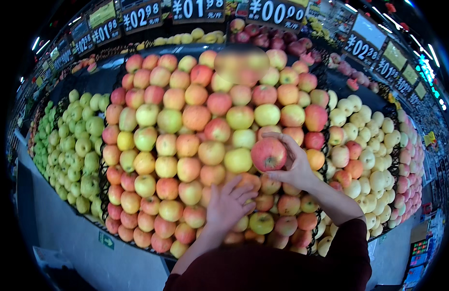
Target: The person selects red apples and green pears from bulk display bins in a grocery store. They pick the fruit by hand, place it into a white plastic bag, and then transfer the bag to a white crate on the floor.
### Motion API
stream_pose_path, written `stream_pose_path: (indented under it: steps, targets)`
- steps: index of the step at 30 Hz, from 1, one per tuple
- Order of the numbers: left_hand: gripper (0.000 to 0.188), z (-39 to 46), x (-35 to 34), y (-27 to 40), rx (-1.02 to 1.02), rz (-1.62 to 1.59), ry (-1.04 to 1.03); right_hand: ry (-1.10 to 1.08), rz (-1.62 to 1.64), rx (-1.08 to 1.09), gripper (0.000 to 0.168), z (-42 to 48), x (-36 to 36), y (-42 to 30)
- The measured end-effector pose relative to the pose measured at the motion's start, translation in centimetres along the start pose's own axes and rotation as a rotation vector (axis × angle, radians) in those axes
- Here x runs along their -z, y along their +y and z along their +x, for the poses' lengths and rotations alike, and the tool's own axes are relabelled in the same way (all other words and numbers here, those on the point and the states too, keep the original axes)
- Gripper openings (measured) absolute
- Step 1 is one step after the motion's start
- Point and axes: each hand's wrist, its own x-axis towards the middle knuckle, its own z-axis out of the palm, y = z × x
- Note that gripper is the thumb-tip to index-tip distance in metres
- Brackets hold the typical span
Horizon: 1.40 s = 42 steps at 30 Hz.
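A large red apple (269,154) sits in the grip of my right hand (297,165), its dimpled end turned up towards me. Thumb and fingers wrap its right side, above the right part of a wide bank of apples (188,145). Those apples are stacked in close rows, red, orange and yellow-green. My left hand (230,203) is spread over the lower middle of the bank, fingers apart, with nothing in it. Beneath it, some apples are hidden; whether the palm touches them I cannot tell.
Black mesh dividers (320,145) border the apples. Green pears (79,145) lie left; pale yellow pears (369,152) with several red apples (351,169) among them lie right. Price boards (199,10) stand along the back, near dark red apples (277,42). Grey floor (79,247) shows below.
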Motion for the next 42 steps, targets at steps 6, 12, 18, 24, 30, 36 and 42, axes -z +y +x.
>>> stream_pose_path:
  steps: [6,12,18,24,30,36,42]
  targets:
    - [0.071,-0.1,0.9,0.3,0.003,-0.040,-0.065,0.509,-0.208,-0.025,0.068,8.5,6.7,-2.8]
    - [0.070,-0.3,0.4,0.3,0.004,-0.006,-0.027,0.933,-0.938,-0.053,0.077,19.7,17.8,-2.3]
    - [0.070,-0.5,0.5,0.1,-0.007,-0.016,-0.048,0.632,-1.238,-0.609,0.090,23.1,19.1,-1.2]
    - [0.066,-0.2,0.4,0.1,0.013,0.017,-0.067,0.574,-1.261,-0.668,0.082,21.9,19.9,0.0]
    - [0.061,-1.0,-0.1,0.9,-0.012,0.054,-0.071,0.614,-1.171,0.046,0.053,9.6,14.0,-2.1]
    - [0.060,0.2,0.9,0.7,0.020,0.056,-0.150,0.656,-0.913,-0.007,0.019,-13.5,5.5,-5.6]
    - [0.054,-1.9,-1.1,1.0,-0.140,0.065,-0.202,0.874,-0.997,-0.227,0.014,-28.6,0.3,-5.8]
